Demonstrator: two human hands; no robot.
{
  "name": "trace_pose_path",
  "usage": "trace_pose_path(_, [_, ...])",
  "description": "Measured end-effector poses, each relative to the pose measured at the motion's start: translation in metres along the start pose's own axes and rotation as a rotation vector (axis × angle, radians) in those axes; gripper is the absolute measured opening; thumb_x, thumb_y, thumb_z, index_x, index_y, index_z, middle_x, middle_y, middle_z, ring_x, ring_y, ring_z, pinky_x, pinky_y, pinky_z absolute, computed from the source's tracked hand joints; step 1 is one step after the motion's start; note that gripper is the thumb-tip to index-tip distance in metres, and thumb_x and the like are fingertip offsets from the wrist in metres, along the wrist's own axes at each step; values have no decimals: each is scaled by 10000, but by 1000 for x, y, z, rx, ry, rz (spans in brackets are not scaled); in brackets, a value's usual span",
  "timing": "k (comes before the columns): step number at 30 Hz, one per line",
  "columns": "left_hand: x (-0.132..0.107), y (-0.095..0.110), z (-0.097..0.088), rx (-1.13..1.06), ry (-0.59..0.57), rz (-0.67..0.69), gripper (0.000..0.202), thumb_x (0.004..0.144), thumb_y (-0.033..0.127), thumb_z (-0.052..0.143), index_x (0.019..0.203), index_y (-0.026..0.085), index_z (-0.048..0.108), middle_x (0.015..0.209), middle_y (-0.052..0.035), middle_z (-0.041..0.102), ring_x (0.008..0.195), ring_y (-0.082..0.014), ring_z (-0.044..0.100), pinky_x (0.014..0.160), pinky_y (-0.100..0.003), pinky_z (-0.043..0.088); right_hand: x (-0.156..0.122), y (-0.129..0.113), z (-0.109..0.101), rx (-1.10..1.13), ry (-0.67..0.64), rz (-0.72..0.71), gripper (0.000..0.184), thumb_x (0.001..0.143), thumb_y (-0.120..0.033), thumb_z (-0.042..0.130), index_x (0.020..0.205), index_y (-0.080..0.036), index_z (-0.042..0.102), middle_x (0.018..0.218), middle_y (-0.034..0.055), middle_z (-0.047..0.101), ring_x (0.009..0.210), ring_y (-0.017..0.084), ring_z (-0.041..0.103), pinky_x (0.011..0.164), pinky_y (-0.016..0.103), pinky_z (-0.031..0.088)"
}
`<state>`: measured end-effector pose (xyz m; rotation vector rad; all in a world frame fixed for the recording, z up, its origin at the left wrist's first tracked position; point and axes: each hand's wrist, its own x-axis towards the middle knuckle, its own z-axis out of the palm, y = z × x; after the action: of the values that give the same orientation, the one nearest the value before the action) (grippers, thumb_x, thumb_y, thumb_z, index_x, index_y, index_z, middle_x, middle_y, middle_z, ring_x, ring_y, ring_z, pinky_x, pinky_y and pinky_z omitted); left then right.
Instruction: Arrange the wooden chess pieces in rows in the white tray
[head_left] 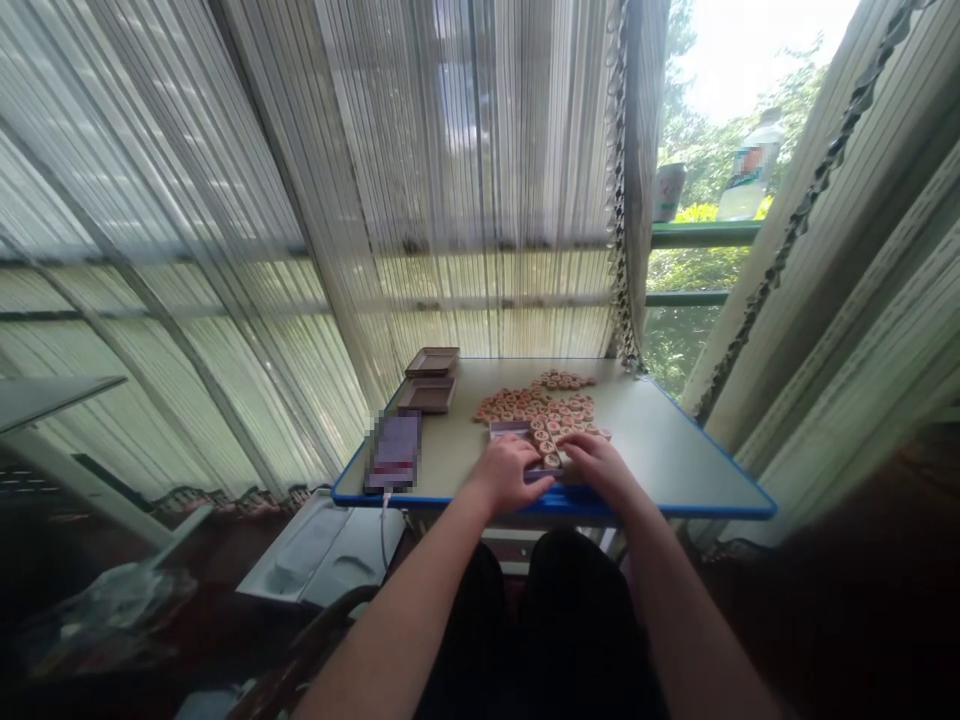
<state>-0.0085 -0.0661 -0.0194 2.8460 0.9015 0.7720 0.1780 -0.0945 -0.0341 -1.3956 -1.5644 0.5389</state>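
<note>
Head view: left hand (511, 474) hides (partly) an open box (508, 427).

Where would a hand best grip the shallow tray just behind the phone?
Probably the raised right rim, coming from the right: this tray lies flat and shallow, while the phone and a second tray crowd its front and back.

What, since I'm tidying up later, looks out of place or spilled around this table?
Mainly the crumpled clear plastic left of the table: it looks like stray wrapping. The round pieces lie loosely scattered, but nothing looks damaged.
</note>
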Motion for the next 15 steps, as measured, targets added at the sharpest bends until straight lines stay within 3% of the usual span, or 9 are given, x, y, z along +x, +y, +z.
trace_pose_path(8, [-1,0,-1,-34,8,15,269,749,410,573,860,198,695,922,-41,691,906,-210,554,862,-347,403,0,-4,1,-39,6,-12,235,754,-327,481,785,-182,664,813,48,675,814,190,595,781,314,429])
trace_pose_path(12, [-2,-1,-5,-54,153,-66,326,765,460,554,869,180,686,900,-58,691,908,-210,563,886,-356,408,-1,-7,0,-34,-8,2,237,751,-328,498,781,-172,674,806,58,685,793,194,605,763,316,441])
trace_pose_path(15, [6,-13,-10,-73,263,-196,318,816,420,501,883,167,682,910,-67,691,906,-202,579,886,-350,423,-2,-8,1,-1,-46,21,247,752,-329,510,815,-165,683,813,65,695,781,193,618,748,314,456])
